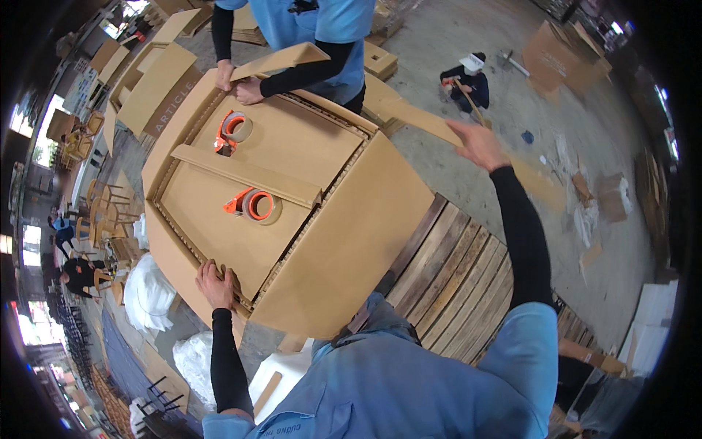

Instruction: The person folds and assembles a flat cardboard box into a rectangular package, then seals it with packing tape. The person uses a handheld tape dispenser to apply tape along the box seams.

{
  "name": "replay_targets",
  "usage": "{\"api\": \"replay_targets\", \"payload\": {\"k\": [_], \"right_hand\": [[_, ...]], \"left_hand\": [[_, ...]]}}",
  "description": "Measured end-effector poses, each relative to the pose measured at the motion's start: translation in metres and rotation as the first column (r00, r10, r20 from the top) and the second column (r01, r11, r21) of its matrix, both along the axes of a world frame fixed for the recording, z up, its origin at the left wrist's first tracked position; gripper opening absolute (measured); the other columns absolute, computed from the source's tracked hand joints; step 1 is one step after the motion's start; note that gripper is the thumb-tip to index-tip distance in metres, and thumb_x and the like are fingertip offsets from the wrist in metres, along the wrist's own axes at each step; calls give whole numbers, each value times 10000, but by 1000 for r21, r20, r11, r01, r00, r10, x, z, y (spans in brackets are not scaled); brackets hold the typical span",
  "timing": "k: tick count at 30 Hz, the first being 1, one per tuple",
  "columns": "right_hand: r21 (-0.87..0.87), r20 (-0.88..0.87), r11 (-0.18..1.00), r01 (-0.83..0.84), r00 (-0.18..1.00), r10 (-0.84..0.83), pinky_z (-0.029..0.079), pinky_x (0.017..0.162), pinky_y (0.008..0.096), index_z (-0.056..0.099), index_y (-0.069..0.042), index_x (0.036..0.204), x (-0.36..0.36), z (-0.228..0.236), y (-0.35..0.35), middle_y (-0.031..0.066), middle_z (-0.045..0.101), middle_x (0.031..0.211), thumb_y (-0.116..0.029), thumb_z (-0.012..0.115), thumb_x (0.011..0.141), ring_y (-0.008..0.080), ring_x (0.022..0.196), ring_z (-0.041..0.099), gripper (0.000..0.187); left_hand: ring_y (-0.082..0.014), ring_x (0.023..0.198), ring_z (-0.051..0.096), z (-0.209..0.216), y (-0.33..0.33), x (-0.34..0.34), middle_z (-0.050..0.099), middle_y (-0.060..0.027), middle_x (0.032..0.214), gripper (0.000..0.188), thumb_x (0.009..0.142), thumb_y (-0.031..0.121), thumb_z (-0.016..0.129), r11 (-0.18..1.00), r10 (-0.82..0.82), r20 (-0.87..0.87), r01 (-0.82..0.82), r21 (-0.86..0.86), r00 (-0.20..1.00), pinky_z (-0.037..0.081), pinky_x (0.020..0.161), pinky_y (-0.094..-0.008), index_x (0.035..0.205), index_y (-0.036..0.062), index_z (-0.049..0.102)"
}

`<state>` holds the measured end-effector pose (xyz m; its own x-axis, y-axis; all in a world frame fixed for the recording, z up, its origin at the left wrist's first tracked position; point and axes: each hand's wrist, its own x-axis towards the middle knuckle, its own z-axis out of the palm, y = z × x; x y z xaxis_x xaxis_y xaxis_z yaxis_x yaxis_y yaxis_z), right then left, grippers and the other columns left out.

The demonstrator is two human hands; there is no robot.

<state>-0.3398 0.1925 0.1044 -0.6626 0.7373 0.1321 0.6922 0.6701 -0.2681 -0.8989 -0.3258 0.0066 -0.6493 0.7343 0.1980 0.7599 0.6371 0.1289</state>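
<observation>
A large open cardboard box [351, 241] stands before me, with a flat cardboard sheet [219, 194] inside its rim. Across the sheet lies a cardboard strip [245, 175]. Two tape dispensers, one farther off [235, 128] and one nearer [259, 206], rest on either side of it, both orange with tan tape rolls. My left hand [216, 285] rests on the box's near left edge, fingers apart. Out to the right, my right hand [479, 145] grips a long cardboard strip [420, 121], its outer end smeared. Opposite me, a co-worker's hands [248, 89] hold a folded cardboard strip [285, 60] over the far rim.
A wooden slat pallet [453, 278] lies right of the box. Another person [468, 88] crouches on the concrete floor beyond. Opened cartons [157, 95] stand at the far left, white wrapping bundles [150, 293] at the near left, and a big carton [563, 58] at the far right.
</observation>
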Motion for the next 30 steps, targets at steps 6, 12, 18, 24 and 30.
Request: {"api": "replay_targets", "payload": {"k": [6,12,18,24,30], "right_hand": [[-587,-467,747,313,622,-628,483,1066,356,569,-3,1459,88,-166,-109,124,691,1347,-80,731,819,234,1200,658,664],[-827,-198,427,365,522,-830,547,929,366,648,27,1357,116,-262,-292,142,736,1184,-64,763,801,232,1016,687,575],[-902,222,72,425,601,-768,604,820,363,507,31,1479,110,-270,-379,135,715,1206,-7,781,830,242,1002,709,706],[-899,58,324,293,815,-576,589,905,378,534,7,1460,93,-270,-369,153,723,1195,-60,822,815,246,1016,712,709],[-923,-40,319,213,773,-633,561,867,358,677,-59,1280,70,-264,-321,73,761,1053,-55,774,799,203,965,706,491]], "left_hand": [[-311,1421,459,-6,3,2,626,-96,1399,493,858,303,762,999,25,22,-26,25,999,275,1215,-556,1263,38,669],[-324,1428,444,-1,3,3,620,-93,1382,480,851,300,765,999,45,45,-44,-6,998,266,1212,-592,1243,43,662],[-322,1421,450,2,8,7,624,-84,1380,476,848,293,773,998,54,52,-53,-31,997,267,1209,-578,1240,46,664],[-315,1419,454,-3,4,3,626,-79,1384,481,843,291,779,999,42,38,-42,-12,998,274,1204,-567,1241,47,664],[-315,1418,457,-4,4,2,630,-80,1382,485,835,283,776,999,31,53,-31,5,998,276,1207,-576,1246,51,665]]}}
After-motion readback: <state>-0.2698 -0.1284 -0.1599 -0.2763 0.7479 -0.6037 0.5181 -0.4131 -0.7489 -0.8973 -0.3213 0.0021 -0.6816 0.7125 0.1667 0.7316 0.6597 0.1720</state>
